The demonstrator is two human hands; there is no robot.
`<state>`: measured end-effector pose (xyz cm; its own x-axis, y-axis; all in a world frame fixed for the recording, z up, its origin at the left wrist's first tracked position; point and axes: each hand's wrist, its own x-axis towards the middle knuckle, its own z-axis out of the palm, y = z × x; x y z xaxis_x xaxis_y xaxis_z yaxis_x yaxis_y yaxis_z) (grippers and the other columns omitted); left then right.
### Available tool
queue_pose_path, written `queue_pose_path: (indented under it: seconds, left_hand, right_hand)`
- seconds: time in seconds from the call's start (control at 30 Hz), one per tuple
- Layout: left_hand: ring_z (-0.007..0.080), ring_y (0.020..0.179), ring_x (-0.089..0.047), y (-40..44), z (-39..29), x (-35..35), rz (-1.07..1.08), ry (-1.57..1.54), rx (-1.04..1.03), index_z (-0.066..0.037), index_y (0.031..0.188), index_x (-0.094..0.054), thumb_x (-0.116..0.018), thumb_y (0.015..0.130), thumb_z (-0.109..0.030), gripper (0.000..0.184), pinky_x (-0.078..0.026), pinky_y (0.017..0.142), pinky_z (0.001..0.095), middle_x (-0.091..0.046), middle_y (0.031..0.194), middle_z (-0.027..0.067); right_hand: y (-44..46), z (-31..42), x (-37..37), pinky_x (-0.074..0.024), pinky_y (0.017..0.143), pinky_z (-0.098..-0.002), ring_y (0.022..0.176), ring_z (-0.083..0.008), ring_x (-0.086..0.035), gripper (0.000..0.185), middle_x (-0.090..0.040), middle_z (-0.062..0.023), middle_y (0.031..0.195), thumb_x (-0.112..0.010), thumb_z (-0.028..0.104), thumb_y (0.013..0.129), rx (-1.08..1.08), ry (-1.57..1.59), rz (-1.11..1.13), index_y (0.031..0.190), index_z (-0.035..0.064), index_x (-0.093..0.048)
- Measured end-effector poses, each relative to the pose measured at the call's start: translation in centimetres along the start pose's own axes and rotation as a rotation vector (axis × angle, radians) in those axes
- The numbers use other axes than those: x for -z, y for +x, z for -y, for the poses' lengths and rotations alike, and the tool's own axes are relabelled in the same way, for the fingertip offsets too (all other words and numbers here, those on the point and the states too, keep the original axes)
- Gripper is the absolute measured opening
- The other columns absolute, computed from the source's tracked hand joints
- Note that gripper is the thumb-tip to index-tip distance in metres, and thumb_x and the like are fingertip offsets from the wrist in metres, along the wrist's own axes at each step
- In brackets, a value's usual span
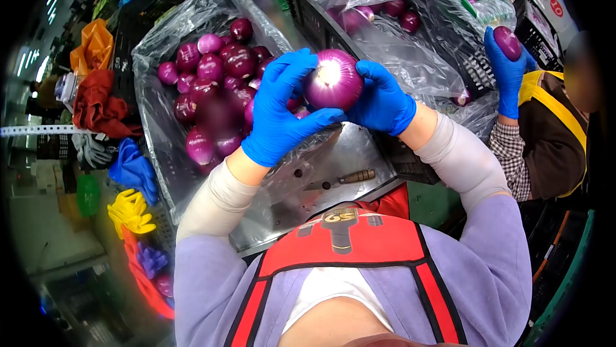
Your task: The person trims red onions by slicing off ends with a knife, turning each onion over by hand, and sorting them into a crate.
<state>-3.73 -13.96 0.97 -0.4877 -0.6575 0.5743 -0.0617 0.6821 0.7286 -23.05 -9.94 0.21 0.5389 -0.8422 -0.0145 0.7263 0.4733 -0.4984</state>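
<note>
A large peeled purple onion is held up between my two blue-gloved hands, its pale end facing the camera. My left hand has its fingers round the onion's left side, with the thumb under it. Against its right side are the fingers of my right hand, partly behind the onion. Below and to the left, many purple onions lie in a crate lined with clear plastic. A knife with a wooden handle rests on the metal surface near my body.
At the right, a co-worker's gloved hand holds another onion. A second plastic-lined crate with several onions stands at the upper right. Yellow gloves and blue gloves hang at the left.
</note>
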Motion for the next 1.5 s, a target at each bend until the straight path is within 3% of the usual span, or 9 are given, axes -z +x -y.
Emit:
queue_pose_path:
  seconds: [0.3,0.53,0.73,0.87,1.07,1.17,1.27,1.3,1.5]
  left_hand:
    - [0.0228,0.102,-0.055,0.7,-0.2,0.7,0.009,-0.032,-0.02,-0.006,0.112,-0.058,-0.08,0.067,-0.011,0.05,-0.048,0.086,0.0325,-0.053,0.112,0.0108]
    - [0.0184,0.085,-0.058,0.8,0.9,1.2,-0.023,-0.056,-0.055,-0.004,0.096,-0.062,-0.07,0.077,-0.003,0.021,-0.047,0.076,0.029,-0.058,0.094,0.0072]
    - [0.0185,0.078,-0.054,0.6,0.5,0.7,0.025,-0.153,0.101,-0.002,0.09,-0.059,-0.067,0.08,-0.006,0.013,-0.044,0.07,0.0286,-0.056,0.084,0.0074]
    - [0.0175,0.076,-0.053,0.6,1.2,0.7,0.07,-0.027,-0.038,-0.002,0.089,-0.058,-0.066,0.082,-0.006,0.011,-0.043,0.069,0.0284,-0.055,0.084,0.0077]
    - [0.0165,0.083,-0.056,-0.1,3.4,1.4,0.21,-0.151,0.354,-0.002,0.098,-0.059,-0.066,0.084,-0.009,0.018,-0.046,0.072,0.0288,-0.058,0.095,0.0072]
    - [0.0207,0.103,-0.058,0.8,1.8,1.3,0.104,-0.759,0.676,-0.007,0.129,-0.045,-0.067,0.085,-0.016,0.051,-0.05,0.089,0.0328,-0.05,0.125,0.0079]
    - [0.0225,0.108,-0.056,0.8,0.9,1.4,0.213,-1.18,0.768,-0.008,0.136,-0.036,-0.07,0.082,-0.026,0.066,-0.05,0.09,0.0352,-0.048,0.128,0.0104]
    - [0.0241,0.119,-0.051,0.5,1.0,1.0,0.251,-0.946,0.681,-0.006,0.138,-0.034,-0.074,0.075,-0.043,0.083,-0.049,0.094,0.0372,-0.047,0.132,0.0103]
    - [0.0263,0.121,-0.049,-0.1,-0.3,2.0,0.137,-1.042,0.553,-0.008,0.138,-0.034,-0.08,0.068,-0.026,0.086,-0.043,0.101,0.0393,-0.047,0.131,0.0102]
  right_hand:
    - [0.3,-0.3,0.8,-0.0368,0.104,-0.0345,0.122,-0.0208,-0.045,0.076,-0.042,-0.012,0.135,-0.069,0.016,0.077,0.45,-0.635,-0.158,0.141,0.0024,-0.03]
    - [0.1,-0.5,0.5,-0.0361,0.105,-0.0349,0.125,-0.021,-0.042,0.076,-0.038,-0.0102,0.14,-0.072,0.013,0.076,0.501,-0.755,-0.185,0.14,0.003,-0.031]
    - [0.0,-0.5,0.3,-0.0345,0.106,-0.0348,0.129,-0.0217,-0.038,0.078,-0.034,-0.0105,0.144,-0.074,0.013,0.075,0.538,-0.88,-0.189,0.14,0.0051,-0.031]
    - [0.2,-0.5,0.4,-0.0318,0.108,-0.0359,0.132,-0.0226,-0.034,0.08,-0.031,-0.0111,0.145,-0.075,0.012,0.073,0.623,-0.9,-0.203,0.14,0.0051,-0.031]
    - [0.1,-0.4,-0.4,-0.0297,0.109,-0.0372,0.134,-0.024,-0.032,0.084,-0.031,-0.0116,0.145,-0.076,0.01,0.071,0.754,-0.887,-0.168,0.14,0.0053,-0.03]
    - [0.2,-0.2,0.0,-0.0292,0.11,-0.0379,0.134,-0.0252,-0.032,0.084,-0.032,-0.0127,0.145,-0.077,0.01,0.07,0.799,-1.055,-0.117,0.14,0.0049,-0.031]
    - [0.3,-0.4,-0.6,-0.0292,0.109,-0.0384,0.134,-0.0271,-0.032,0.083,-0.033,-0.0142,0.144,-0.078,0.013,0.07,0.791,-1.413,-0.092,0.139,0.004,-0.033]
    - [0.3,-0.4,-1.0,-0.0292,0.109,-0.0386,0.134,-0.0281,-0.033,0.082,-0.034,-0.015,0.144,-0.078,0.015,0.07,0.764,-1.611,-0.097,0.139,0.0036,-0.034]
    - [-5.5,-1.7,-5.5,-0.0398,0.098,-0.0371,0.123,-0.0274,-0.047,0.067,-0.046,-0.0152,0.135,-0.077,0.016,0.072,0.907,-1.462,-0.299,0.129,0.0013,-0.046]
